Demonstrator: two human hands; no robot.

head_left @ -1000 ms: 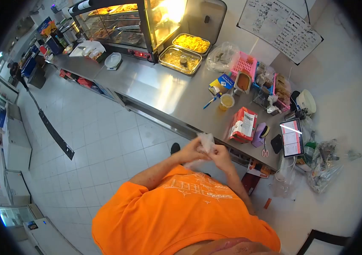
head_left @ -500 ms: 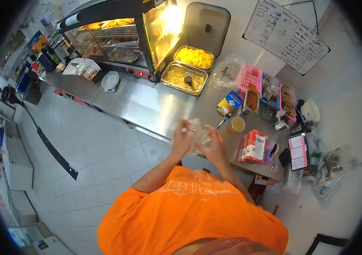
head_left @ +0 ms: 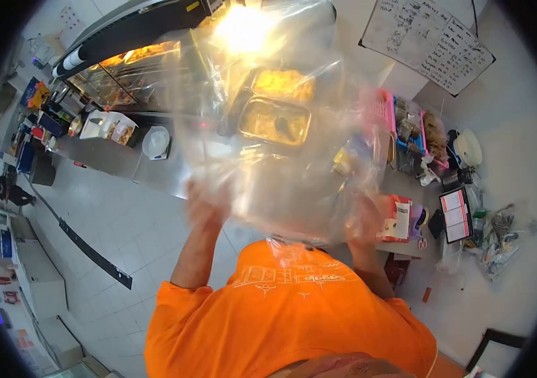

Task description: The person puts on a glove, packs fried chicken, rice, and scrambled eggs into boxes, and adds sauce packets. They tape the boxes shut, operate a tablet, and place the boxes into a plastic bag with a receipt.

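A large clear plastic bag [head_left: 293,189] is spread wide in front of me, and the counter shows hazily through it. My left hand [head_left: 208,203] grips its lower left side, blurred by motion. At the lower right side my right hand [head_left: 363,217] holds the bag too, partly covered by the film. Behind the plastic are a metal tray of yellow food [head_left: 284,85] and a second tray [head_left: 274,123] with a dark scoop in it. A blue and yellow box [head_left: 347,157] also shows dimly through the film.
A lit glass food warmer [head_left: 123,82] stands at the back left, with a scale [head_left: 156,142] before it. To the right are pink baskets [head_left: 435,138], a red box [head_left: 395,217] and a tablet [head_left: 456,214]. A whiteboard [head_left: 429,41] hangs on the wall.
The plastic bag was bunched small between my hands; now it is spread out wide. My hands have moved far apart, left hand leftward and right hand rightward.
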